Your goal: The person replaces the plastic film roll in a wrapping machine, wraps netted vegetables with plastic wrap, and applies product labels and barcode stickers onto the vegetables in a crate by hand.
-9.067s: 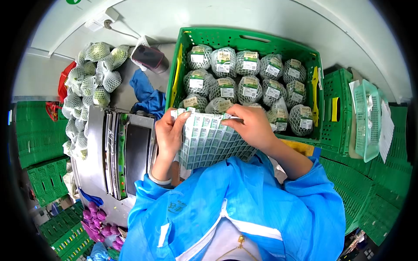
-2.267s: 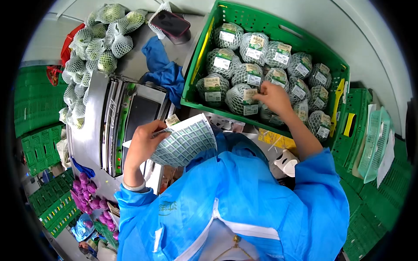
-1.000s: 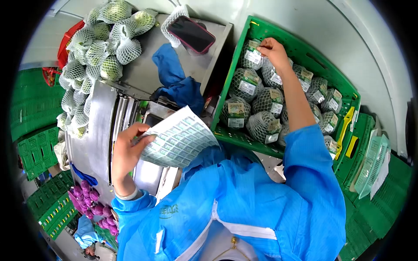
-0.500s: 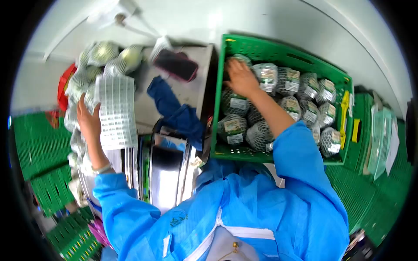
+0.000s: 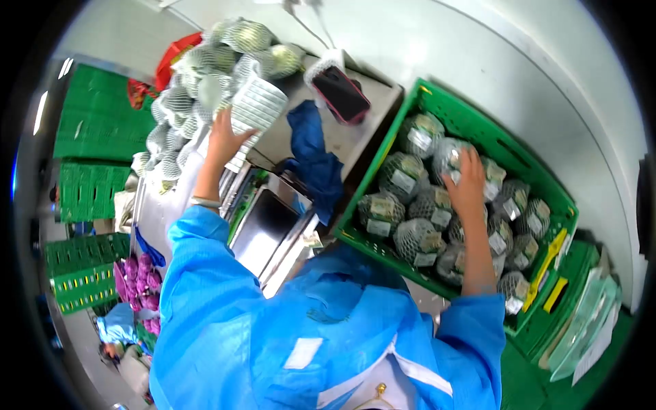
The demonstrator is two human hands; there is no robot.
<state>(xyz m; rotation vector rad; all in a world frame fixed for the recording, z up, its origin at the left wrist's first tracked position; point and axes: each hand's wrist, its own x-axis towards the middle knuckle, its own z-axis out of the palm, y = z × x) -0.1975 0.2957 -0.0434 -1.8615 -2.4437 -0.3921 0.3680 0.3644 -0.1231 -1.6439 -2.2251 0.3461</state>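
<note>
My left hand [image 5: 224,141] is at the edge of a folded sheet of printed labels [image 5: 258,109], fingers stretched and thumb apart. Whether it touches the sheet I cannot tell. Beyond it lies a heap of pale round produce in white foam nets [image 5: 181,102]. Over the green crate [image 5: 383,236], my right hand [image 5: 467,184] rests with spread fingers on a round, net-wrapped produce item [image 5: 447,156] in the far row. Several similar items with white labels fill the crate around it; one dark green wrapped item [image 5: 403,176] sits left of the hand.
A phone [image 5: 342,94] and a dark blue cloth [image 5: 314,147] lie on the metal table [image 5: 376,102]. Nearer me stands a shiny metal-topped device [image 5: 266,222]. Stacked green crates [image 5: 96,188] are at left, and a clear plastic tray [image 5: 588,324] is at right.
The view has turned, shifting the table and crate. My right hand has moved from the item in the crate's far left corner to the one beside it. My left hand remains by the labels.
</note>
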